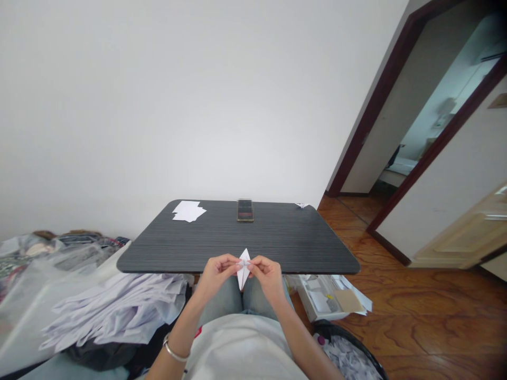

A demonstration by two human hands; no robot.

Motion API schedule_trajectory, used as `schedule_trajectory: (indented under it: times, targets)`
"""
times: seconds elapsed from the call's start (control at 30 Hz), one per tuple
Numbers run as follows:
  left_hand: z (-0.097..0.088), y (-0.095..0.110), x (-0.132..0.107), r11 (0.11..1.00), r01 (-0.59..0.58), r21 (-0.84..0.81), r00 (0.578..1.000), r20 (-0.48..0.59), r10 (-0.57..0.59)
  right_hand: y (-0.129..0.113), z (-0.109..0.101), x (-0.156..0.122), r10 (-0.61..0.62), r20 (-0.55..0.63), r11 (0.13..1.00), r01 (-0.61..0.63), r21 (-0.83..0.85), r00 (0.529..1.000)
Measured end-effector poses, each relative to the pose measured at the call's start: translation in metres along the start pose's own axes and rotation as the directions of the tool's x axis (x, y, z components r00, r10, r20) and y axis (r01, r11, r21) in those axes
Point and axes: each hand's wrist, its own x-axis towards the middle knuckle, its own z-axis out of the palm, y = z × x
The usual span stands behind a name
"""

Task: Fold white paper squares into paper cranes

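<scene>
Both hands meet over my lap at the near edge of a dark table (pixel 277 248). My left hand (pixel 216 272) and my right hand (pixel 267 272) each pinch a small folded white paper shape (pixel 244 269) between fingertips. The paper is a narrow diamond, one point up and one point down. A silver bracelet (pixel 174 351) circles my left wrist.
On the table's far side lie a few white paper sheets (pixel 188 211), a phone (pixel 245 209) and a small folded paper piece (pixel 301 205). A heap of white paper (pixel 119 311) lies at the left. A box of papers (pixel 328 298) and a bin of scraps (pixel 352 359) are on the wooden floor at right. An open doorway (pixel 431 132) stands far right.
</scene>
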Motion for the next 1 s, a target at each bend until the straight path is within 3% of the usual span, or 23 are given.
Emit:
schedule_trajectory:
  times: [0.23,0.5,0.77,1.0]
  targets:
    - [0.006,-0.002,0.002,0.999,0.003,-0.034,0.99,-0.139,-0.008,-0.002,0.002,0.0,0.011,-0.027,0.999,-0.01,0.031,1.0]
    - [0.014,-0.005,0.0,0.986,0.065,-0.156,0.976,-0.194,-0.095,-0.002,0.007,-0.002,0.02,-0.098,0.999,-0.018,0.029,0.995]
    - [0.026,-0.001,-0.003,0.991,-0.096,-0.092,0.951,-0.302,0.064,-0.008,0.009,-0.004,-0.042,-0.101,0.999,0.043,0.011,0.994]
    - [0.028,-0.005,-0.002,0.99,-0.127,-0.061,0.956,-0.272,0.106,-0.008,0.009,-0.005,-0.05,-0.07,0.999,0.052,0.016,0.996]
